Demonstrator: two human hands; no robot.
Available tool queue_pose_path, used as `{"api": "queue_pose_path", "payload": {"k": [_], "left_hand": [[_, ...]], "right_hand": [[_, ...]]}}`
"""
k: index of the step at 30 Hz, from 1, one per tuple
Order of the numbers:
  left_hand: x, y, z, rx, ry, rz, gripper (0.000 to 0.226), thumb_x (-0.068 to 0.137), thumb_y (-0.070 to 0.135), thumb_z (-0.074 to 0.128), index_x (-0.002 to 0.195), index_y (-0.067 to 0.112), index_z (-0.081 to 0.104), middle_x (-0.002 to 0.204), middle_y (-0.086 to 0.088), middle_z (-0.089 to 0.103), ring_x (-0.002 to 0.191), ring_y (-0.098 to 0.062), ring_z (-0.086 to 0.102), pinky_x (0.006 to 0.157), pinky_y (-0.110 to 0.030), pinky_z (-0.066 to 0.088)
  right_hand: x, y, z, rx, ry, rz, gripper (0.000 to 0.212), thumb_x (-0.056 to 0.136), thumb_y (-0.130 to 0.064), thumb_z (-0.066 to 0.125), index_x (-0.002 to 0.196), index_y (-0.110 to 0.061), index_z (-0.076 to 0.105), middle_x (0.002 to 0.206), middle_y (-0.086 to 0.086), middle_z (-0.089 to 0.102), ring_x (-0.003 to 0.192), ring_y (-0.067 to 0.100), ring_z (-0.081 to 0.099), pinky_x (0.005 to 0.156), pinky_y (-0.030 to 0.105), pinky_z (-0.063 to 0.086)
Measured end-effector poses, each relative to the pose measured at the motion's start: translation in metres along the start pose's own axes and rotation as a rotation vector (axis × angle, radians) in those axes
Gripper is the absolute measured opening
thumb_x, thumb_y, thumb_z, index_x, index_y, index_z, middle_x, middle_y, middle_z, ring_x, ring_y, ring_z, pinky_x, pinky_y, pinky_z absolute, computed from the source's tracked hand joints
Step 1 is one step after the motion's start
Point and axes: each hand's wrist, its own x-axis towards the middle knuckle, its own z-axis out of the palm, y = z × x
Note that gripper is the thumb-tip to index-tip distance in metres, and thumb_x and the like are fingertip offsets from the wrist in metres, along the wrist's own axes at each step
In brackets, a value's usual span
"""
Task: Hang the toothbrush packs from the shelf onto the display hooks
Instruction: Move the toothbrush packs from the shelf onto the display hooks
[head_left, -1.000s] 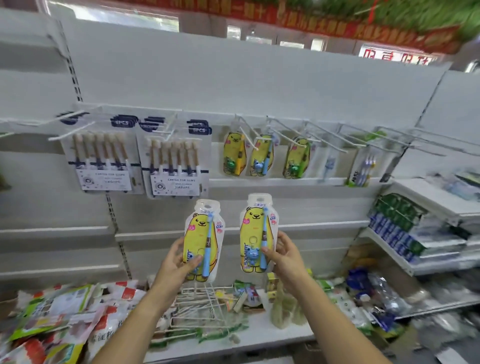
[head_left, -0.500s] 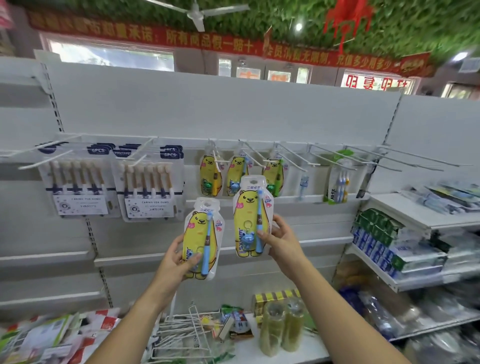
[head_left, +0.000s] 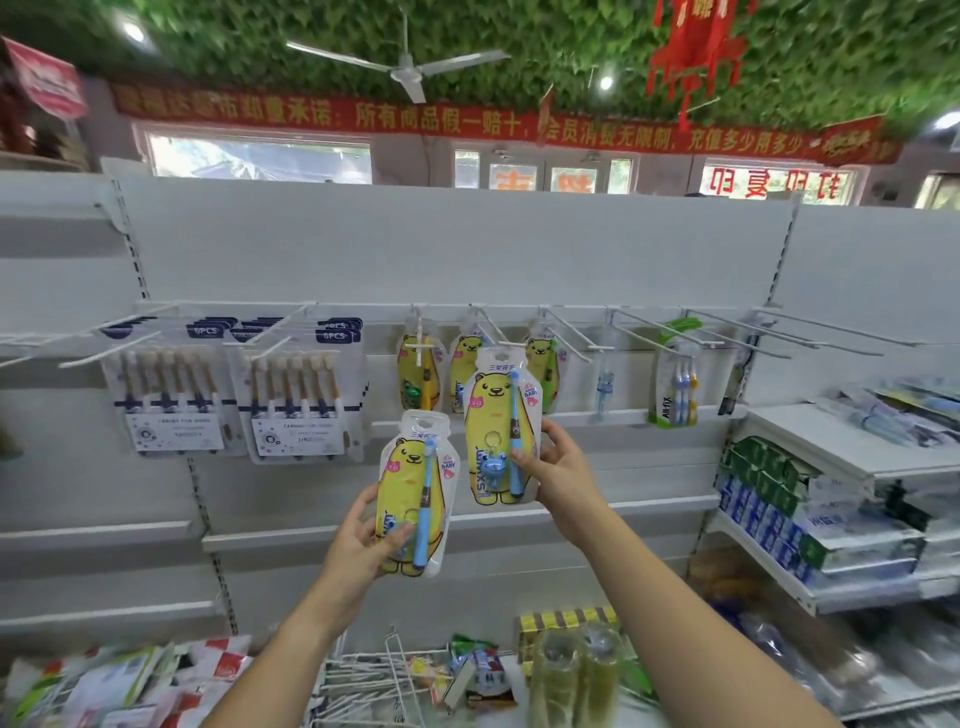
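Both my forearms (head_left: 283, 657) are bare along all their visible length, one left of the wire rack (head_left: 363, 675), the other right of it. My left hand (head_left: 363, 540) and right hand (head_left: 558, 467) are bare as well.

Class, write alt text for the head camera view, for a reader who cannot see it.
The right hand holds a yellow bear toothbrush pack up near display hooks where similar packs hang; the left hand holds a second pack lower down.
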Motion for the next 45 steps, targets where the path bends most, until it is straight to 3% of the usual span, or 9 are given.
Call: {"api": "queue_pose_path", "payload": {"k": [3,7,18,30,33,36,40,45], "left_hand": [[-0.007,-0.003,-0.001,0.020,0.038,-0.012,0.105,0.037,0.051,0.101,0.128,0.038,0.052,0.117,-0.002,0.075,0.104,-0.031,0.073,0.083,-0.054,0.061],[-0.013,-0.006,-0.001,0.028,0.070,-0.022,0.102,0.038,0.053,0.100,0.127,0.039,0.052,0.112,0.002,0.076,0.100,-0.027,0.074,0.076,-0.047,0.063],[-0.009,-0.007,0.023,0.030,0.074,-0.002,0.106,0.042,0.049,0.101,0.134,0.035,0.050,0.121,-0.006,0.073,0.108,-0.033,0.072,0.084,-0.055,0.061],[-0.008,-0.024,-0.008,0.002,0.087,-0.028,0.108,0.038,0.051,0.101,0.132,0.035,0.052,0.118,-0.005,0.075,0.104,-0.033,0.073,0.085,-0.056,0.060],[0.000,-0.020,-0.016,-0.001,0.066,-0.014,0.100,0.047,0.046,0.100,0.133,0.036,0.051,0.115,-0.003,0.075,0.102,-0.033,0.074,0.082,-0.055,0.061],[0.007,-0.021,-0.026,-0.002,0.068,-0.016,0.079,0.068,0.027,0.090,0.135,0.035,0.049,0.115,-0.004,0.075,0.101,-0.032,0.074,0.082,-0.054,0.061],[0.013,-0.020,-0.028,-0.009,0.034,-0.038,0.106,0.042,0.048,0.101,0.134,0.036,0.051,0.116,-0.004,0.075,0.102,-0.032,0.074,0.079,-0.051,0.062],[0.021,-0.025,-0.032,-0.021,0.012,-0.039,0.116,0.042,0.049,0.101,0.143,0.029,0.045,0.122,-0.008,0.073,0.107,-0.036,0.072,0.086,-0.058,0.059]], "right_hand": [[0.001,-0.001,0.003,0.010,-0.020,-0.017,0.035,0.093,-0.007,0.068,0.121,-0.024,0.056,0.114,0.005,0.076,0.104,0.029,0.074,0.086,0.060,0.058],[0.001,0.000,0.001,0.009,-0.007,-0.019,0.030,0.095,-0.007,0.066,0.116,-0.026,0.058,0.113,0.004,0.076,0.102,0.026,0.074,0.085,0.058,0.060],[0.007,-0.006,-0.013,-0.025,0.020,0.003,0.040,0.094,-0.011,0.068,0.130,-0.021,0.054,0.117,0.003,0.074,0.103,0.025,0.074,0.088,0.059,0.058],[0.011,-0.003,-0.009,-0.018,0.039,-0.051,0.034,0.094,-0.009,0.068,0.116,-0.032,0.058,0.116,0.003,0.075,0.105,0.026,0.073,0.087,0.055,0.059],[0.011,-0.001,-0.004,-0.039,0.059,-0.053,0.031,0.094,-0.010,0.068,0.116,-0.029,0.059,0.115,0.004,0.075,0.103,0.025,0.074,0.087,0.054,0.060],[0.013,0.002,0.000,-0.047,0.079,-0.053,0.027,0.095,-0.010,0.067,0.113,-0.028,0.061,0.112,0.003,0.076,0.101,0.026,0.075,0.086,0.054,0.060],[0.022,0.000,0.004,-0.060,0.118,-0.037,0.026,0.095,-0.012,0.067,0.114,-0.029,0.059,0.114,0.002,0.075,0.101,0.026,0.075,0.085,0.057,0.059],[0.042,-0.003,0.011,-0.063,0.145,0.015,0.029,0.095,-0.010,0.067,0.110,-0.033,0.057,0.112,0.002,0.072,0.103,0.028,0.073,0.086,0.057,0.059]]}}
